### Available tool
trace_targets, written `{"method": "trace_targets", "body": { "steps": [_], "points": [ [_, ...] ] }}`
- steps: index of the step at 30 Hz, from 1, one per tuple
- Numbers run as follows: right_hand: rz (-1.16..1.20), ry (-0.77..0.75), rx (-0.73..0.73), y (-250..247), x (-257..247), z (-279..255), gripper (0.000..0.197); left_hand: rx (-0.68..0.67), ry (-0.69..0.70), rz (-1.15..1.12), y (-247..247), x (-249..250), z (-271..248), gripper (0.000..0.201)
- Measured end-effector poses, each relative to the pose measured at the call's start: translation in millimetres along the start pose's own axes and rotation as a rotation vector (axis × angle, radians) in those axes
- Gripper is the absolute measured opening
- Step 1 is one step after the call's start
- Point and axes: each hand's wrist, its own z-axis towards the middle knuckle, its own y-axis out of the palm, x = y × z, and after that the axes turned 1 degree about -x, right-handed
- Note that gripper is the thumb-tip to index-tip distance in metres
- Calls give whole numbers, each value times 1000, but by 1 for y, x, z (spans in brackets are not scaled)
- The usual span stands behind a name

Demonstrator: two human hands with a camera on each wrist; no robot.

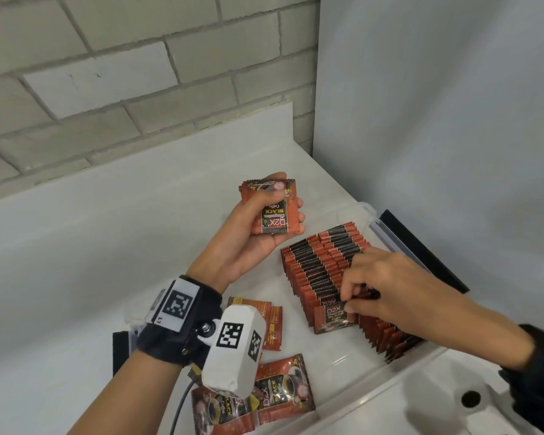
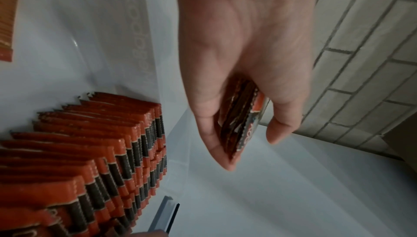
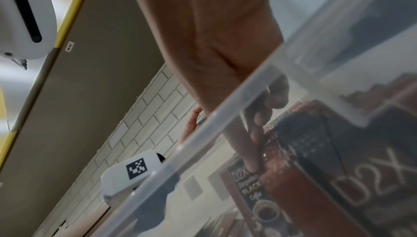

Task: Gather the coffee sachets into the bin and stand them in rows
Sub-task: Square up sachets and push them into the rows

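A: Left hand [image 1: 248,243]?
B: Raised over the surface [image 1: 91,246], palm up, fingers and thumb clamped on a small stack of sachets [image 1: 272,208]. Left wrist view shows the stack edge-on, several packets thick. It's up and left of the bin, not touching it.

A: Right hand [image 1: 387,287]?
B: Down in the bin [image 1: 372,215], fingertips [image 1: 347,306] curled and pinching the top edge of the front sachet [image 1: 335,318] in the standing rows. Right wrist view confirms it through the clear bin wall: fingers on the packet's upper edge, "D2X" print facing the wall.

A: Rows?
B: Standing rows of sachets [image 1: 324,265] fill the right part of the bin, red-and-black top edges up, packed tight, running from the near wall toward the far corner. The pinched one is upright at the near end, face out.

A: Anything loose?
B: Loose sachets [image 1: 280,390] lie flat at the near left, some face up, partly hidden under the left wrist camera [image 1: 236,346]. More flat ones [image 1: 270,324] just beyond it. Whether they lie inside the bin, cannot tell.

A: Surroundings?
B: Brick wall [image 1: 107,73] behind, white panel [image 1: 437,105] at right.
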Motion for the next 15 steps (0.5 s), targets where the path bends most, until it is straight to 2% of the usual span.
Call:
{"method": "trace_targets", "body": {
  "steps": [15],
  "points": [
    [-14, 24, -71, -6, -2, 0, 8, -71, -10, -53, -3, -1, 0, 38]
  ]
}}
